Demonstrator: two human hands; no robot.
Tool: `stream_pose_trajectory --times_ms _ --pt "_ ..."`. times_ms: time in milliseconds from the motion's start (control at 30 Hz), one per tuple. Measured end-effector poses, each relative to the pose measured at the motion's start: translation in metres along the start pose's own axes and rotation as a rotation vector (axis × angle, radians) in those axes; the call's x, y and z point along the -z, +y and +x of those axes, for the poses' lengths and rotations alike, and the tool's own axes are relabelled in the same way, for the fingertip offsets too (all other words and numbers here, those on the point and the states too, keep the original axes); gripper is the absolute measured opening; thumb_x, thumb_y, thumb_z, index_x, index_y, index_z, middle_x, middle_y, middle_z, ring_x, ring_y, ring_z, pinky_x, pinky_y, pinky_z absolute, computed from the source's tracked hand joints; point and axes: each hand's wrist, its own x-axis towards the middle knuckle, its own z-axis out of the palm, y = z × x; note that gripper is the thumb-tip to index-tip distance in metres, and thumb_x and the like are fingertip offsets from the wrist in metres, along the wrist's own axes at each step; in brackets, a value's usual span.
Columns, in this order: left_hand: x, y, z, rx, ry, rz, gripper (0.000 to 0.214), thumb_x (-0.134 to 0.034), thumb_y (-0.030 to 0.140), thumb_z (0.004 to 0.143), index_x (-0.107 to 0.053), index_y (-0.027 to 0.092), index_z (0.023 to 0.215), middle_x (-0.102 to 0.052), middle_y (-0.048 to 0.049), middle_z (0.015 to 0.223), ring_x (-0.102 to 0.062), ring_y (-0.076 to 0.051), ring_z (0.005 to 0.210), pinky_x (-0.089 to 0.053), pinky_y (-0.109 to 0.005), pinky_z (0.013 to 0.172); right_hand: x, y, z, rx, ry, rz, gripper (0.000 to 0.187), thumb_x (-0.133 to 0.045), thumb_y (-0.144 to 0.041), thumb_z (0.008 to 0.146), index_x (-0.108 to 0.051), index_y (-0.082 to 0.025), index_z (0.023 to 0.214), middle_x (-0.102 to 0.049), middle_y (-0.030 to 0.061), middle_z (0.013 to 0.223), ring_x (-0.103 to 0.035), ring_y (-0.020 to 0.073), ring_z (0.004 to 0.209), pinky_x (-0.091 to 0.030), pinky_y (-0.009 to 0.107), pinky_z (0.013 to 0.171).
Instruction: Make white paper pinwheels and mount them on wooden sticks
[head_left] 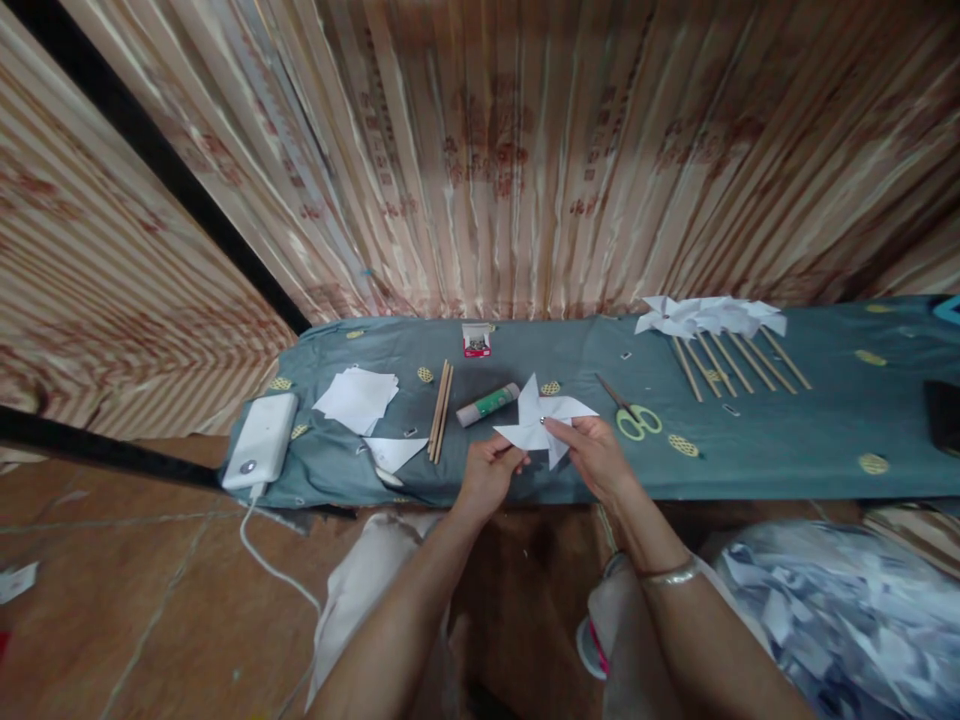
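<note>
A white paper pinwheel point(534, 425) with a small pin at its centre is held between my two hands, above the front edge of the cloth-covered table. My left hand point(491, 470) pinches its lower left blade. With thumb and fingers, my right hand point(596, 455) grips it at the right, the thumb close to the central pin. Just behind the pinwheel lies a green-labelled glue stick point(487, 404). Scissors with light green handles point(637, 420) rest to the right of my right hand. Several thin wooden sticks point(441, 410) lie left of the glue stick.
Finished pinwheels on sticks point(709, 318) lie in a row at the back right. White paper squares point(356, 400), a folded paper piece point(396, 453) and a white power bank point(261, 440) with a cable are at left. A small red box point(476, 341) sits near the curtain point(495, 150).
</note>
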Motion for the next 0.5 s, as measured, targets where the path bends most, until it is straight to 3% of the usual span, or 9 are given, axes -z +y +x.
stream_pose_trajectory --times_ms 300,500 --pt "-0.006 -0.008 0.015 -0.058 -0.006 0.102 0.017 -0.058 0.029 0.065 -0.063 0.016 0.054 -0.053 0.002 0.053 -0.039 -0.008 0.046 -0.031 -0.021 0.046 0.006 0.01 0.013 0.084 0.085 0.031 0.036 -0.085 -0.038 0.051 -0.071 -0.02 0.079 -0.075 0.0009 0.073 -0.069 0.0207 0.071 -0.052 0.031 0.067" --pt "-0.005 -0.018 0.017 -0.122 0.006 0.208 0.016 -0.056 0.025 0.069 -0.068 0.017 0.061 -0.059 -0.0005 0.064 -0.047 -0.012 0.055 -0.033 -0.021 0.049 0.006 0.016 0.015 0.13 0.116 0.018 0.04 -0.083 -0.038 0.054 -0.07 -0.02 0.087 -0.075 -0.0001 0.077 -0.069 0.0207 0.078 -0.052 0.031 0.074"
